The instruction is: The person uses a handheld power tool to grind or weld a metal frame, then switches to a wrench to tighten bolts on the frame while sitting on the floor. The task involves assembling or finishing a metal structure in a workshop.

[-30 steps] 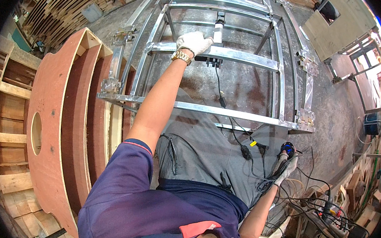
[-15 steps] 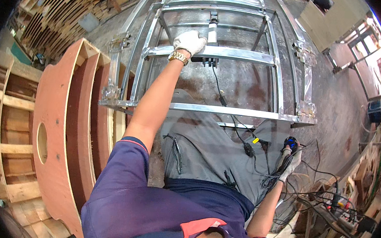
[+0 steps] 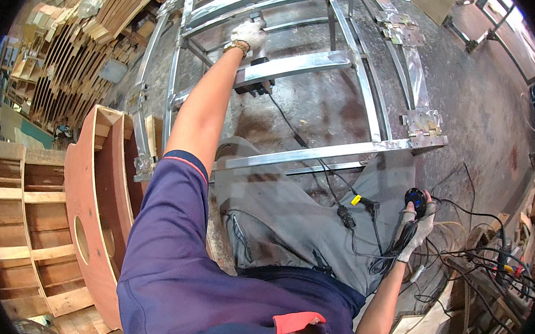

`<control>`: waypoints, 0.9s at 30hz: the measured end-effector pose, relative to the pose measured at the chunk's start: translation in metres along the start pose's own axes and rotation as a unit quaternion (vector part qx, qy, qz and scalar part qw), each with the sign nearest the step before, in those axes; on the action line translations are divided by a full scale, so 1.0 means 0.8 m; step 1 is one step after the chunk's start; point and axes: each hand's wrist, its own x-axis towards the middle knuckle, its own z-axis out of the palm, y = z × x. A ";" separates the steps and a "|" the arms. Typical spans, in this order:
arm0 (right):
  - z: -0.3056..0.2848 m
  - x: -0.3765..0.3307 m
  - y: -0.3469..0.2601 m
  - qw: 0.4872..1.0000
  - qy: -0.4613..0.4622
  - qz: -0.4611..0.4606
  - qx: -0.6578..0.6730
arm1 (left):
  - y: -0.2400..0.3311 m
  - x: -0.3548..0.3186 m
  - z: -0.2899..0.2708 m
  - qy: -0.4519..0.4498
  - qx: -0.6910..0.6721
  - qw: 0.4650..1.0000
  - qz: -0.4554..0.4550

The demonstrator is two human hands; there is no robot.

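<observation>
My left hand (image 3: 248,34), in a white glove, reaches far over the metal frame (image 3: 313,152). Its fingers are closed around the tube of a linear actuator (image 3: 258,52), mostly hidden under the glove. The actuator's black motor end (image 3: 254,86) sits below the frame's middle crossbar (image 3: 295,67), and a black cable (image 3: 284,118) runs from it towards me. Low on the right, my gloved right hand (image 3: 419,230) grips a round black device with a blue face (image 3: 415,199). A coil of black cable (image 3: 395,249) hangs by that hand, beside my leg.
Curved plywood panels (image 3: 86,202) and a slatted wooden frame (image 3: 27,222) stand close on my left. Stacked boards (image 3: 76,67) lie behind them. Tangled black cables (image 3: 495,257) and wood scraps (image 3: 533,216) crowd the right. A yellow-tagged connector (image 3: 357,200) lies over my lap.
My left hand has moved from the middle crossbar to the actuator's tube beyond it. My view has turned, so the frame appears tilted and shifted left. The right hand still holds the round device.
</observation>
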 end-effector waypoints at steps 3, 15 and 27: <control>-0.005 -0.002 0.003 0.998 -0.005 0.038 0.055 | 0.004 0.009 0.007 -0.023 0.009 1.000 0.006; -0.011 -0.003 0.005 0.999 -0.010 0.037 0.034 | 0.005 0.005 0.008 0.083 -0.003 0.996 0.032; -0.011 -0.001 0.010 1.000 -0.014 0.017 0.010 | -0.068 0.027 0.066 -0.106 -0.519 0.831 -0.170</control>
